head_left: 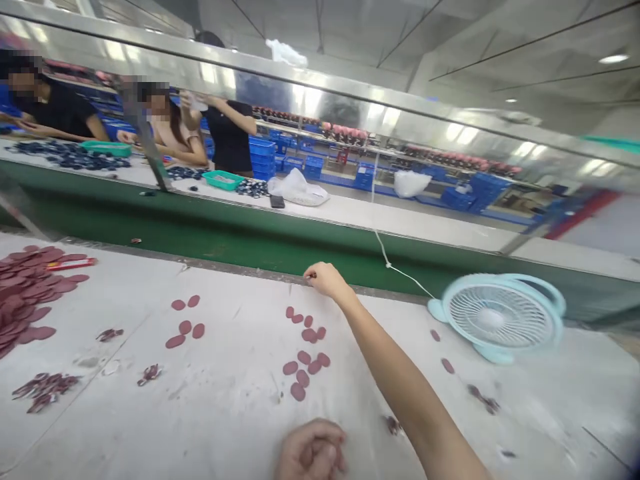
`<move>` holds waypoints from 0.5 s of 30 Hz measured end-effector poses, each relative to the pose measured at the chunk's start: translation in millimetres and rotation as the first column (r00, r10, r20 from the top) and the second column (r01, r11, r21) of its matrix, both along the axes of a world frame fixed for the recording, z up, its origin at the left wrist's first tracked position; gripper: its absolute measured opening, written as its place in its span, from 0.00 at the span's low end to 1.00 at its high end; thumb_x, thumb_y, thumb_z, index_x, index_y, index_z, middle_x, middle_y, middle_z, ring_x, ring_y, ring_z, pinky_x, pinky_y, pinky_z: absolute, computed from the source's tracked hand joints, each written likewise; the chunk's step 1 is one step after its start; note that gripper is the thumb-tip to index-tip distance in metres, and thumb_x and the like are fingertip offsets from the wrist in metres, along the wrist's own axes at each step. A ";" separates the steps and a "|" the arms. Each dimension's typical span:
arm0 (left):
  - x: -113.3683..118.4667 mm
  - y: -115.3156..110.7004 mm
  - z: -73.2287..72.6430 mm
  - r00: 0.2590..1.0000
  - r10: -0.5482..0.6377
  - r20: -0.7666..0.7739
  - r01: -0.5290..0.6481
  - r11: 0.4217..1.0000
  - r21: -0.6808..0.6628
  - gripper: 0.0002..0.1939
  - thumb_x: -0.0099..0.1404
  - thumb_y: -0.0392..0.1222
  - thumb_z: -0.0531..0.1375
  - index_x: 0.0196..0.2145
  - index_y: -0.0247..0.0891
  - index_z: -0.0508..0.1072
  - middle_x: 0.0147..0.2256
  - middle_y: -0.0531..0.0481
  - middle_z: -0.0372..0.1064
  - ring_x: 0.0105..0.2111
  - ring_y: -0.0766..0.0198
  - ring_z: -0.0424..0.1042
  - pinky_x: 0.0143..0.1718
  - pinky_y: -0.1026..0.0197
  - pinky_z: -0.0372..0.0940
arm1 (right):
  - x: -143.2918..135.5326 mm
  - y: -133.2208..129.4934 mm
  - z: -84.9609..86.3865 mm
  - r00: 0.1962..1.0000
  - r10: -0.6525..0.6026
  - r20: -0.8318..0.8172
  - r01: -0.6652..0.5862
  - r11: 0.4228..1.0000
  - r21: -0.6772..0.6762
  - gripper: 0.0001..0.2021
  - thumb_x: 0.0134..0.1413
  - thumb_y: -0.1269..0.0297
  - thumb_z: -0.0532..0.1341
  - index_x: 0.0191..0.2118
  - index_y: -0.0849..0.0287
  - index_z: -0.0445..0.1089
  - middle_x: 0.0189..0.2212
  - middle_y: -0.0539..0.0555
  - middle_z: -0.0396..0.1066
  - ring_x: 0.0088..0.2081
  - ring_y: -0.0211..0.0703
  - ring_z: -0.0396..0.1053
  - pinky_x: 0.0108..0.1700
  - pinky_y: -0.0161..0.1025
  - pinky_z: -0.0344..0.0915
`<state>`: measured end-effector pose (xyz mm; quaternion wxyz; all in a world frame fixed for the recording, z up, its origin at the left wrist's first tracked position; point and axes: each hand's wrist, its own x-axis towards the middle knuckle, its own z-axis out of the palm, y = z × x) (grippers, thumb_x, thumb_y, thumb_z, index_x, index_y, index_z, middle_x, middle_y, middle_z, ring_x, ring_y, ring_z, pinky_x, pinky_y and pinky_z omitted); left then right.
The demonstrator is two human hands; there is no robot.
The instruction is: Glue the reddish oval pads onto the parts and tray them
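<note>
My right hand point(327, 280) reaches across to the table's far edge, its fingers closed in a pinch. A small dark bit shows at the fingertips, too small to name. Close to me at the bottom of the view, my left hand point(313, 453) is curled closed, and anything inside it is hidden. Flat dark-red oval pieces point(310, 335) lie in loose groups between the two hands. More of these ovals point(185, 327) rest further left. A big heap of them point(25, 287) fills the left side.
Torn dark-red scraps point(45, 389) lie at the left, with a smaller clump point(393, 425) beside my right forearm. A light-blue fan point(493, 319) stands at the right, its white cord running upward. Beyond the green belt point(225, 243), people work at another table with teal trays point(223, 180).
</note>
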<state>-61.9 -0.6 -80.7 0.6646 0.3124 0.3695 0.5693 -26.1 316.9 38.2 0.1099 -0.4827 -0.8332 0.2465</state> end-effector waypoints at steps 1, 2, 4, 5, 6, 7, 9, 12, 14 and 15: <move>-0.2 -2.6 2.8 1.000 0.013 -0.013 -0.013 1.000 0.006 0.21 0.59 0.58 0.68 0.37 0.35 0.82 0.36 0.39 0.78 0.26 0.60 0.76 0.24 0.64 0.65 | 27.3 -14.9 2.2 0.999 -0.049 0.000 0.049 0.999 -0.013 0.14 0.68 0.60 0.59 0.52 0.62 0.71 0.53 0.55 0.71 0.51 0.50 0.73 0.52 0.49 0.71; -0.8 -3.8 6.3 1.000 0.011 -0.023 -0.011 1.000 0.015 0.20 0.60 0.56 0.68 0.38 0.35 0.82 0.36 0.39 0.78 0.27 0.59 0.76 0.24 0.64 0.66 | 53.4 -31.1 3.5 0.995 -0.100 -0.001 0.100 0.995 -0.027 0.14 0.67 0.60 0.61 0.52 0.61 0.71 0.53 0.55 0.71 0.51 0.51 0.73 0.52 0.49 0.71; -2.3 -3.9 14.4 1.000 0.008 -0.029 -0.006 0.999 0.043 0.17 0.62 0.53 0.67 0.39 0.35 0.81 0.37 0.39 0.79 0.29 0.59 0.76 0.27 0.63 0.67 | 98.3 -64.6 3.7 0.981 -0.195 -0.026 0.193 0.979 -0.061 0.14 0.65 0.59 0.62 0.53 0.59 0.71 0.53 0.56 0.71 0.50 0.50 0.73 0.50 0.49 0.72; -3.1 -3.8 18.3 1.000 0.011 -0.028 -0.010 0.998 0.056 0.16 0.62 0.51 0.67 0.40 0.35 0.81 0.38 0.40 0.79 0.30 0.60 0.76 0.27 0.63 0.68 | 116.2 -81.0 2.8 0.970 -0.236 -0.056 0.231 0.970 -0.079 0.15 0.65 0.59 0.63 0.53 0.58 0.70 0.53 0.57 0.71 0.49 0.49 0.73 0.50 0.49 0.73; -3.8 -3.7 21.8 0.999 0.018 -0.029 -0.016 0.998 0.066 0.15 0.63 0.50 0.66 0.40 0.35 0.81 0.38 0.40 0.79 0.30 0.60 0.75 0.28 0.63 0.68 | 131.0 -96.9 1.4 0.957 -0.272 -0.098 0.263 0.960 -0.099 0.15 0.65 0.58 0.62 0.54 0.58 0.70 0.53 0.57 0.71 0.49 0.48 0.73 0.50 0.50 0.73; -4.6 -3.9 24.5 0.999 0.026 -0.028 -0.024 0.997 0.074 0.15 0.63 0.49 0.66 0.40 0.35 0.81 0.38 0.41 0.79 0.30 0.61 0.75 0.28 0.63 0.68 | 142.9 -112.8 -0.4 0.941 -0.303 -0.153 0.287 0.950 -0.120 0.15 0.66 0.58 0.62 0.54 0.58 0.70 0.53 0.58 0.71 0.49 0.48 0.73 0.50 0.50 0.73; -6.0 -4.7 27.2 0.999 0.047 -0.017 -0.046 0.996 0.075 0.15 0.62 0.48 0.67 0.41 0.35 0.80 0.39 0.41 0.79 0.31 0.60 0.75 0.28 0.64 0.68 | 160.7 -146.8 -4.6 0.887 -0.355 -0.294 0.321 0.934 -0.159 0.15 0.65 0.59 0.62 0.53 0.59 0.70 0.53 0.58 0.71 0.49 0.48 0.73 0.51 0.51 0.73; -8.1 -7.1 26.8 0.996 0.089 0.030 -0.090 0.995 0.042 0.19 0.59 0.48 0.70 0.45 0.35 0.79 0.42 0.41 0.78 0.32 0.61 0.77 0.27 0.65 0.68 | 182.5 -210.8 -13.9 0.725 -0.421 -0.545 0.357 0.906 -0.226 0.13 0.65 0.60 0.63 0.51 0.60 0.71 0.53 0.58 0.71 0.51 0.49 0.72 0.52 0.52 0.71; -9.0 -11.0 27.4 0.991 0.111 0.075 -0.111 0.994 0.001 0.21 0.57 0.47 0.71 0.46 0.36 0.79 0.43 0.43 0.79 0.34 0.62 0.78 0.27 0.67 0.68 | 198.3 -260.8 -22.6 0.549 -0.466 -0.694 0.365 0.881 -0.302 0.13 0.65 0.57 0.62 0.49 0.60 0.72 0.49 0.56 0.73 0.47 0.46 0.73 0.49 0.49 0.73; -8.9 -14.1 28.9 0.988 0.115 0.099 -0.113 0.993 -0.021 0.21 0.57 0.47 0.71 0.47 0.36 0.78 0.44 0.43 0.79 0.35 0.62 0.79 0.27 0.68 0.68 | 206.6 -285.4 -27.4 0.450 -0.486 -0.749 0.351 0.868 -0.352 0.15 0.65 0.53 0.62 0.48 0.60 0.72 0.45 0.55 0.74 0.43 0.44 0.74 0.45 0.45 0.74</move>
